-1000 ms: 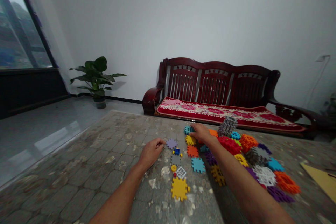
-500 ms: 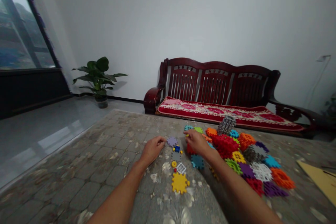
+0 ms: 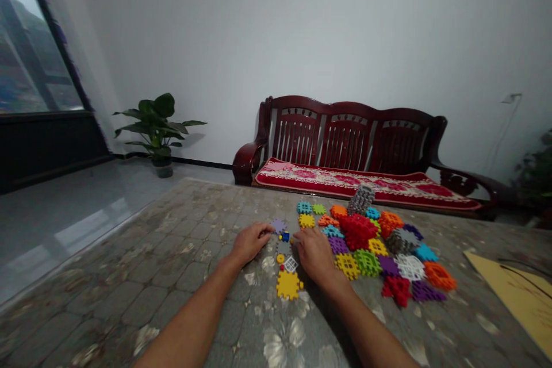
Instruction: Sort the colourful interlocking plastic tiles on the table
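Note:
My left hand (image 3: 252,242) rests on the cloth with loosely bent fingers, thumb and forefinger slightly apart. Its fingertips are at the left edge of a lavender toothed building tile (image 3: 278,225). Opposite it, my right hand (image 3: 314,252) has its fingers drawn together, tips beside a small blue block (image 3: 284,236); whatever is under them is hidden. Between the hands runs a column of flat pieces: a grey tile (image 3: 283,248), a small yellow ring (image 3: 280,259), a white lattice piece (image 3: 291,265) and a yellow toothed tile (image 3: 288,286).
Many coloured interlocking tiles lie to the right, with a red heap (image 3: 357,232) and a grey stack (image 3: 361,200) among them. A yellowish board (image 3: 513,293) lies at the far right. Behind the patterned cloth (image 3: 142,276) stands a wooden bench (image 3: 345,132).
My right hand has come down and nearer from the back tiles, uncovering a yellow tile there, and now sits beside the column. My left hand stays about where it was. The view has shifted slightly.

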The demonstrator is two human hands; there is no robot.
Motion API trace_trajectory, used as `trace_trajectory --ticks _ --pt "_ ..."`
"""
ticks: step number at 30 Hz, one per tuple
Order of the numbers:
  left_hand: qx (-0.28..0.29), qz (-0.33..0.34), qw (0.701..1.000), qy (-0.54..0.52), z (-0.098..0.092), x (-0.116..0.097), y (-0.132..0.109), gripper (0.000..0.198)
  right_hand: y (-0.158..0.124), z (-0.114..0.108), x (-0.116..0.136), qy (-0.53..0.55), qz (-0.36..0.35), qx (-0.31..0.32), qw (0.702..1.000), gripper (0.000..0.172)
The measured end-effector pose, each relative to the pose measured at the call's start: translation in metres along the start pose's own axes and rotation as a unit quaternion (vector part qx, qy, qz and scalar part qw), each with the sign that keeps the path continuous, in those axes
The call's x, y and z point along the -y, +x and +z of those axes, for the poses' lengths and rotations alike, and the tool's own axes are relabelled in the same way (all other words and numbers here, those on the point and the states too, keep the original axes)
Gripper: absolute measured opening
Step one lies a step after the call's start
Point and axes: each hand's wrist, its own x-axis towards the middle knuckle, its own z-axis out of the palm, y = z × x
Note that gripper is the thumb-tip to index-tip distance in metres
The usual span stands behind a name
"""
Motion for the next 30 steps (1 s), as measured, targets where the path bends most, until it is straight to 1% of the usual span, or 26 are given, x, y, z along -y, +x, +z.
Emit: trace_trajectory --ticks 4,10,16,19,22,26,28,30 --pt "0.010 0.016 0.999 0.031 0.008 -0.005 0.000 0.024 0.008 0.001 0.005 -0.026 0.006 0.010 1.000 0.024" --pt "0.034 0.045 0.996 0.064 0.017 -0.012 0.002 0.023 0.005 0.009 0.007 -0.023 0.018 0.011 1.000 0.022" --pt "0.060 0.040 0.992 0.102 0.013 -0.018 0.003 0.022 0.007 0.010 0.005 -0.030 0.006 0.010 0.999 0.022" --pt "0.073 0.034 0.990 0.118 0.011 -0.021 0.003 0.019 0.007 0.009 0.004 -0.030 0.014 0.014 0.999 0.018" --pt "0.073 0.032 0.989 0.126 0.011 -0.022 0.003 0.016 0.006 0.010 0.003 -0.028 0.017 0.013 0.999 0.015" --pt "0.062 0.027 0.993 0.099 0.012 -0.020 0.002 0.014 0.006 0.013 0.001 -0.032 0.010 0.005 0.999 0.016" --pt "0.043 0.016 0.997 0.055 0.013 -0.018 0.004 0.012 0.006 0.014 0.000 -0.026 0.009 -0.008 1.000 0.015" --pt "0.016 -0.015 1.000 -0.017 0.013 -0.017 0.006 0.010 0.006 0.014 -0.002 -0.004 0.012 -0.030 0.999 0.014"
